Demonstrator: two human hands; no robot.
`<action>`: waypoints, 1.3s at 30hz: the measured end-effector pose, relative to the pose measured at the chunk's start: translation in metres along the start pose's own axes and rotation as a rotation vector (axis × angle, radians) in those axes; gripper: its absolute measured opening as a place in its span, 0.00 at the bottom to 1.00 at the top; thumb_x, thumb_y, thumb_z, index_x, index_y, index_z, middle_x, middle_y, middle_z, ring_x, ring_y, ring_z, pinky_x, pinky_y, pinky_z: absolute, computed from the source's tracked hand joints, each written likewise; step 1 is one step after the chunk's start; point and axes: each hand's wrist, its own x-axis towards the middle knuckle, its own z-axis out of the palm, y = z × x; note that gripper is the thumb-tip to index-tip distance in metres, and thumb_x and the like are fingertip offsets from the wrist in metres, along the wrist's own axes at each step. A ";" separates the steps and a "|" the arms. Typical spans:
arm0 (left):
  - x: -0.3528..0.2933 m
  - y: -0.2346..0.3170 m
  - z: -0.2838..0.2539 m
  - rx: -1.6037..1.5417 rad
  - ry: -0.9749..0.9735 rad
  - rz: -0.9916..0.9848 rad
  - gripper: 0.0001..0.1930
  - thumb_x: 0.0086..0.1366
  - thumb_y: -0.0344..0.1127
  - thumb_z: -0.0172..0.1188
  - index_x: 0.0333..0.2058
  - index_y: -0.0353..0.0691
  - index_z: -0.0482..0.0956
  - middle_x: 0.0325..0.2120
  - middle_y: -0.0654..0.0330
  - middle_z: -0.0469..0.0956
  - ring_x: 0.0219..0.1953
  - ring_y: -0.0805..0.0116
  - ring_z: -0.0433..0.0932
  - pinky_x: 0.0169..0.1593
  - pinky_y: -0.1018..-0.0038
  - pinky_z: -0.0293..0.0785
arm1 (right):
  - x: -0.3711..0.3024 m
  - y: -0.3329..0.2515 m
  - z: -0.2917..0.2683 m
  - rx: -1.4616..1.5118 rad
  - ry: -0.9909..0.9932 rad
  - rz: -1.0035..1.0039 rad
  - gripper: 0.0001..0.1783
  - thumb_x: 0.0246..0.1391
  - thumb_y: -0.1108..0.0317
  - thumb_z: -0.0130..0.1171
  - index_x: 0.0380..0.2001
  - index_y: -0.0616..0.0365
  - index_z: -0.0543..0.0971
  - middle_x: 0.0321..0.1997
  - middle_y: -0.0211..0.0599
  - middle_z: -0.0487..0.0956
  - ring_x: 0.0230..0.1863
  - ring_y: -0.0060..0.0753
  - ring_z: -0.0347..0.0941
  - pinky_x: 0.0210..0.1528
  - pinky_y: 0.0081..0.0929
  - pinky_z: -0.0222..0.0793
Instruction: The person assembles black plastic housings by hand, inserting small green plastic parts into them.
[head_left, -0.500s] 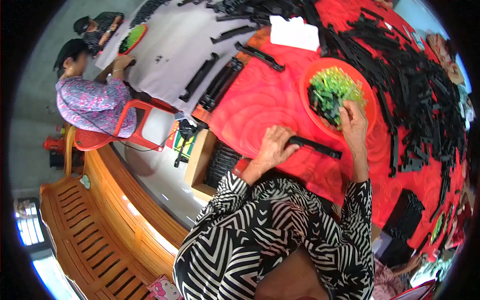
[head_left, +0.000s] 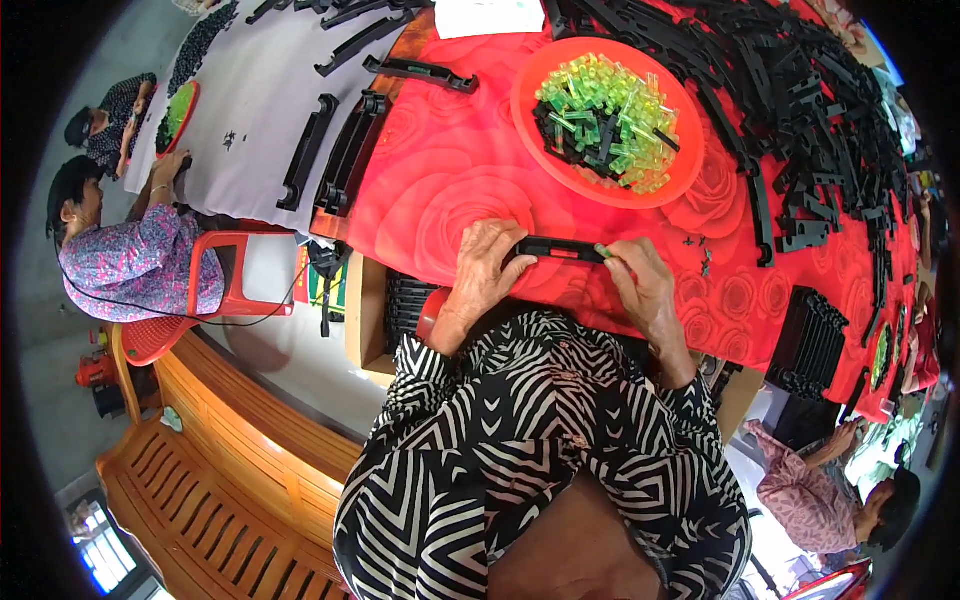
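Near the front edge of the red cloth, a black plastic bar (head_left: pixel 565 250) with notched ends lies crosswise. My left hand (head_left: pixel 488 268) is closed on its left end, thumb along the near side. At the other end, my right hand (head_left: pixel 642 285) pinches a small green piece (head_left: pixel 603 251) against the bar; the fingers partly cover it. Beyond the bar stands an orange-red bowl (head_left: pixel 528 140), holding many small translucent yellow-green tube pieces (head_left: pixel 630 110) and small black parts (head_left: pixel 570 145).
Black bars (head_left: pixel 820 150) heap up at the right; a neat stack (head_left: pixel 808 340) sits near the right edge. More bars (head_left: pixel 350 150) lie at left beside a grey-covered table (head_left: pixel 255 120). People (head_left: pixel 140 265) sit left and right. A wooden bench (head_left: pixel 200 490) stands behind left.
My right hand has left the bowl and come down to the bar's right end with a small green piece. The left hand still holds the bar. The whole view has shifted.
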 end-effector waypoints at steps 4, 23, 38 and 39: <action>-0.003 0.001 0.001 0.012 0.012 -0.015 0.20 0.50 0.35 0.70 0.41 0.36 0.77 0.41 0.52 0.76 0.45 0.52 0.73 0.50 0.61 0.66 | -0.003 0.004 0.017 -0.129 0.031 -0.103 0.12 0.47 0.80 0.59 0.38 0.62 0.77 0.33 0.43 0.73 0.35 0.47 0.72 0.37 0.38 0.69; 0.005 0.027 -0.001 0.209 0.068 0.112 0.27 0.46 0.36 0.70 0.46 0.36 0.75 0.47 0.55 0.71 0.51 0.52 0.69 0.52 0.57 0.64 | 0.005 -0.002 0.041 -0.350 -0.072 -0.178 0.13 0.44 0.76 0.54 0.36 0.63 0.76 0.31 0.40 0.72 0.34 0.42 0.69 0.36 0.36 0.63; 0.010 0.023 0.018 0.357 -0.076 0.213 0.16 0.50 0.36 0.65 0.40 0.41 0.77 0.46 0.55 0.70 0.52 0.53 0.66 0.57 0.51 0.60 | -0.005 -0.005 0.050 -0.381 -0.093 -0.216 0.21 0.43 0.76 0.56 0.44 0.67 0.73 0.42 0.47 0.74 0.43 0.46 0.70 0.46 0.39 0.66; 0.008 0.019 0.023 0.341 -0.104 0.224 0.14 0.51 0.35 0.61 0.38 0.41 0.77 0.46 0.52 0.70 0.53 0.52 0.66 0.57 0.49 0.60 | -0.010 -0.001 0.053 -0.391 -0.079 -0.202 0.21 0.43 0.76 0.56 0.44 0.67 0.73 0.44 0.48 0.73 0.44 0.47 0.70 0.46 0.40 0.65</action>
